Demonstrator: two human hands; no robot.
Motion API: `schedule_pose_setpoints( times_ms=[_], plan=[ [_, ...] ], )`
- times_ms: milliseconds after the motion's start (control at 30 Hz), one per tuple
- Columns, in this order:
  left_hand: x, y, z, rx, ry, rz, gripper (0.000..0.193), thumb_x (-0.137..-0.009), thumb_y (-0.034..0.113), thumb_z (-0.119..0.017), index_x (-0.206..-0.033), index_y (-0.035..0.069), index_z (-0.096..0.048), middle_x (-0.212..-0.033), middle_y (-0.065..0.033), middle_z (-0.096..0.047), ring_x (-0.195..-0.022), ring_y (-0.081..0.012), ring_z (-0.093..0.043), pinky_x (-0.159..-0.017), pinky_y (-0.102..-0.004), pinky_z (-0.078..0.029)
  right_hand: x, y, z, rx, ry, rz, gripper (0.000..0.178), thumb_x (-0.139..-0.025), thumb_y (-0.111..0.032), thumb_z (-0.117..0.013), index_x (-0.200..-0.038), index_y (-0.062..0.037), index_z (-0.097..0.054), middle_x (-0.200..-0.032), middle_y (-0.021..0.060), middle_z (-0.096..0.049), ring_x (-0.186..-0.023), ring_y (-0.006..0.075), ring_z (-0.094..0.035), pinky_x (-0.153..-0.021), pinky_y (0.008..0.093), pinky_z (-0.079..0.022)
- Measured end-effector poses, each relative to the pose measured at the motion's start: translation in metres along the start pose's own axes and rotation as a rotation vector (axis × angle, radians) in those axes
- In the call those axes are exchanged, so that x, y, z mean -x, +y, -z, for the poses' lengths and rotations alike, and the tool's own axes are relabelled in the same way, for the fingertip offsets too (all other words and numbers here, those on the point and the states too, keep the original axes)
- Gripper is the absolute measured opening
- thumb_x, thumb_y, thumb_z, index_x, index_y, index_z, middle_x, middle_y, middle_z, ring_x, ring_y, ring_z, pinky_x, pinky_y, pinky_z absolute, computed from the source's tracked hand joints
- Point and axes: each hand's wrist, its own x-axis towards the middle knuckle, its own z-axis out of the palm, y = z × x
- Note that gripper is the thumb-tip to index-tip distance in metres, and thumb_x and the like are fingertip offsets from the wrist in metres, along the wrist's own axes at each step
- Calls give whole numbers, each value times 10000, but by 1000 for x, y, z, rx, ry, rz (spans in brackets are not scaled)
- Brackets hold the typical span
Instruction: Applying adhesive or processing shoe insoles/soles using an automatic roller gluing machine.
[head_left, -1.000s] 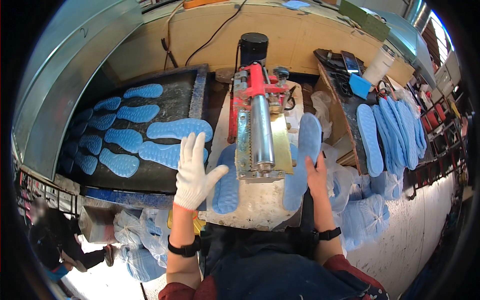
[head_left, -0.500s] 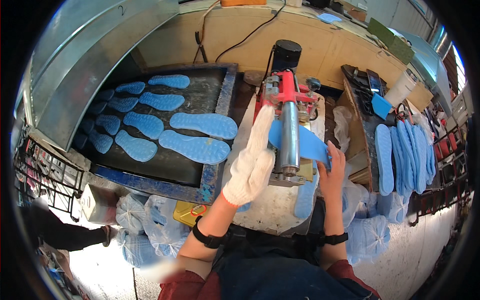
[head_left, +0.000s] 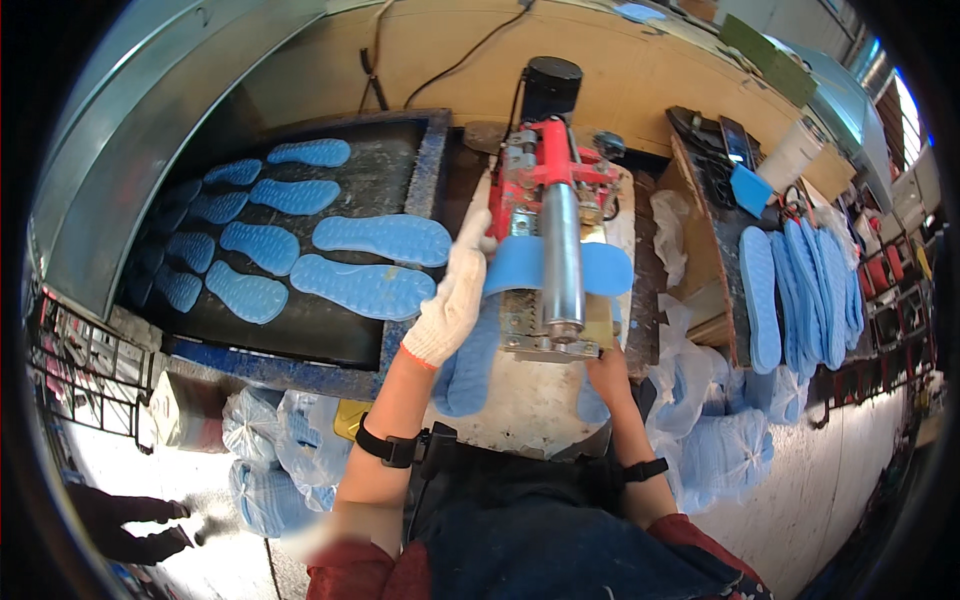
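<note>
A flat blue insole (head_left: 607,270) lies crosswise under the steel roller (head_left: 563,265) of a red press machine (head_left: 555,150), its ends showing on both sides. My left hand (head_left: 455,295), in a white knitted glove, is beside the insole's left end, its fingers stretched out and pointing away from me. Whether it touches the insole is unclear. My bare right hand (head_left: 608,375) is at the machine's near right corner, its fingertips hidden by the metal plate. Below my gloved hand, more blue insoles (head_left: 465,375) lie on the pale board; another blue piece (head_left: 591,402) sits near my right hand.
At left, a dark blue-edged tray (head_left: 430,165) carries several textured blue insoles (head_left: 365,290). A wooden stand (head_left: 715,290) at right holds a row of upright insoles (head_left: 800,290), a white bottle (head_left: 795,155) and a blue scoop-like piece (head_left: 750,190). Bagged insoles (head_left: 725,460) sit below.
My right hand has left the insole's right end and moved down to the machine's near corner. My left hand has shifted left, off the roller's side. The whole view has turned slightly.
</note>
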Motion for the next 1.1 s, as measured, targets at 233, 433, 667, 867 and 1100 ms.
schedule_pose_setpoints(
  times_ms=[233,433,667,867,1100],
  plan=[
    [30,7,11,266,-146,238,678,-1004,491,-154,-1446,-15,-238,-1478,-155,-306,-1366,-242,-292,-1134,-339,-194,-11,-19,-49,207,-84,307,391,-789,-38,-578,-1180,-24,-557,-1195,201,-553,-1107,384,-517,-979,460,-371],
    [62,40,22,304,-168,604,621,-1012,456,-234,-1422,-8,-294,-1415,-131,-395,-1284,-238,-398,-1079,-321,-301,-24,11,-144,-706,-261,70,585,-821,-126,-609,-1363,-31,-411,-1364,202,-429,-1259,388,-392,-1051,502,-294],
    [69,59,37,1052,344,636,563,-987,482,-330,-1314,38,-447,-1217,-132,-561,-1094,-258,-568,-947,-406,-467,-23,-46,-116,48,-192,55,663,-777,-210,-697,-1347,-29,-411,-1294,185,-492,-1180,358,-471,-1014,449,-359],
    [-43,1,91,1149,553,384,473,-947,423,-488,-1240,52,-494,-1188,-131,-570,-1067,-290,-572,-953,-449,-458,-9,-45,-51,-1010,-138,-301,458,-900,-230,-609,-1314,-119,-447,-1164,15,-557,-1000,128,-548,-803,273,-460],
    [-148,-50,104,929,899,515,578,-903,483,-451,-1163,-24,-548,-1144,-153,-601,-1000,-295,-608,-848,-427,-499,19,-43,23,-953,-129,-450,327,-842,-69,-621,-1164,-73,-563,-935,-27,-585,-766,70,-516,-682,212,-406]
  ],
)
